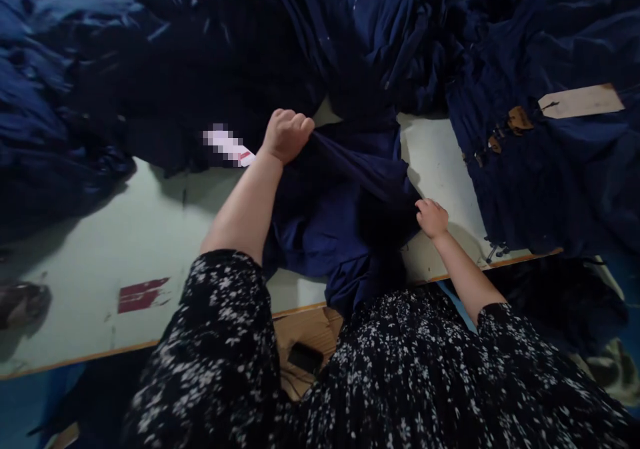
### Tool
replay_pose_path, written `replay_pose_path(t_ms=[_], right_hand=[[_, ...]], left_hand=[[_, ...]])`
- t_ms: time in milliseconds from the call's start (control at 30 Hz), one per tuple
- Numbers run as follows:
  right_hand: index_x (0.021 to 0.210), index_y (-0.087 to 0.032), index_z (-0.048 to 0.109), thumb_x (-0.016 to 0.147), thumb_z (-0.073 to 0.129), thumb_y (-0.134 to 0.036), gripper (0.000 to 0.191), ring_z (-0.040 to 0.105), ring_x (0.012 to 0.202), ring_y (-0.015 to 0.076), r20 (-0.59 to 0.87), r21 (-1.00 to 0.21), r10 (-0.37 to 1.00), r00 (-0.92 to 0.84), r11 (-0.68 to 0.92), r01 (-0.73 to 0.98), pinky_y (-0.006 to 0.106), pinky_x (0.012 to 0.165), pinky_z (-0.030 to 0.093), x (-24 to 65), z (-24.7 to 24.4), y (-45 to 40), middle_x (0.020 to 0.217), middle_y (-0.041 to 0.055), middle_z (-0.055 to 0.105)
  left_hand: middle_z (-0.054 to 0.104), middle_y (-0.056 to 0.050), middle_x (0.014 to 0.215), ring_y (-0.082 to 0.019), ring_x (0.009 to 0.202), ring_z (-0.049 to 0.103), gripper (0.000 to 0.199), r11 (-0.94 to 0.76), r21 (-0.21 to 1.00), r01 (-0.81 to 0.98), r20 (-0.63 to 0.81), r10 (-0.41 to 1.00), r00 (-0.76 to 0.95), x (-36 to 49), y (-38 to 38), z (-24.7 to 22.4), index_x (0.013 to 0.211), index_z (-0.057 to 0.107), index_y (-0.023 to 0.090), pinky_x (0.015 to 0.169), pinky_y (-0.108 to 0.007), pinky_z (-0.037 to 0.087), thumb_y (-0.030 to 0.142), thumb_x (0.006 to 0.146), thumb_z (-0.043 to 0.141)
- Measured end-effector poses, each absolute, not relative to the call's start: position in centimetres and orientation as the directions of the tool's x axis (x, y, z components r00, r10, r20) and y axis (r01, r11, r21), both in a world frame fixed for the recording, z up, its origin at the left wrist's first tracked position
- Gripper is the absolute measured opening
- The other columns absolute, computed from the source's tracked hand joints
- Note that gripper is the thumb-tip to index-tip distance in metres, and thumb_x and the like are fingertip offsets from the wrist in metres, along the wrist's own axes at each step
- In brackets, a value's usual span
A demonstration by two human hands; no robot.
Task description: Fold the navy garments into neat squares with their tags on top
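Observation:
A dark navy garment [320, 215] lies bunched on the pale table in front of me, its lower end hanging over the near edge against my body. My left hand [289, 134] is closed on its upper left part and pulls a fold taut. Lower down on the right, my right hand [432, 218] pinches the garment's right edge. The cloth stretches between both hands. Its exact kind cannot be made out from the folds.
Heaps of navy cloth [200, 49] line the table's far side. At the right lies navy fabric with a pale tag [580, 101] and brown labels [520, 121]. A white-and-red slip [227, 145] sits left of my hand. Below the table [200, 229], a dark phone-like object [305, 357] rests on cardboard.

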State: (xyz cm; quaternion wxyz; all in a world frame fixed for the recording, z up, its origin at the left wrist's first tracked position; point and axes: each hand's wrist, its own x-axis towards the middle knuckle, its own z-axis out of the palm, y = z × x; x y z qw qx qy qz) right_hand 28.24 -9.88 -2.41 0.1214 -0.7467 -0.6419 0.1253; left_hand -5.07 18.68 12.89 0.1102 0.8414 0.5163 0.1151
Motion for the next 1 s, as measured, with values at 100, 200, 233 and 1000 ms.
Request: replay_pose_path(t_ms=[100,200,233,1000], right_hand=[[0.103,-0.022,0.072,0.088,0.052,-0.012,0.027,0.062,0.106,0.0265,0.063,-0.419,0.986,0.157,-0.117,0.901,0.036,0.095,0.047,30.3,-3.0,-11.1,0.109,0.0104,0.072],[0.096,-0.021,0.072,0.086,0.05,-0.015,0.025,0.064,0.101,0.0268,0.091,-0.487,0.96,0.264,-0.188,0.853,0.037,0.092,0.049,32.3,-3.7,-13.5,0.104,0.0104,0.072],[0.095,-0.021,0.071,0.085,0.05,-0.015,0.025,0.064,0.099,0.0268,0.077,-0.509,0.949,0.306,-0.226,0.831,0.038,0.09,0.05,32.7,-4.0,-14.2,0.103,0.0104,0.072],[0.076,-0.028,0.053,0.067,0.063,-0.025,0.014,0.069,0.082,0.0253,-0.107,-0.72,0.771,0.628,-0.496,0.486,0.037,0.084,0.054,32.0,-5.6,-11.3,0.082,0.0059,0.074]], left_hand=[[0.05,-0.006,0.078,-0.031,0.114,0.055,0.024,-0.456,0.273,0.847,0.065,0.887,0.457,-8.4,12.8,13.1,0.069,0.047,0.026,0.114,-0.054,0.037,0.031,0.091,0.057],[0.052,-0.006,0.074,-0.028,0.095,0.058,0.022,-0.559,0.277,0.782,-0.217,0.756,0.618,-11.0,5.2,10.2,0.068,0.052,0.026,0.106,-0.049,0.043,0.037,0.086,0.057],[0.055,-0.006,0.075,-0.028,0.09,0.059,0.019,-0.576,0.312,0.755,-0.322,0.684,0.655,-11.7,2.9,8.8,0.069,0.054,0.027,0.101,-0.046,0.045,0.039,0.081,0.062],[0.043,0.006,0.061,-0.011,0.062,0.038,0.024,0.219,0.777,0.591,-0.045,0.955,-0.294,-14.3,1.8,3.9,0.071,0.052,0.02,0.063,-0.026,0.035,0.03,0.09,0.061]])
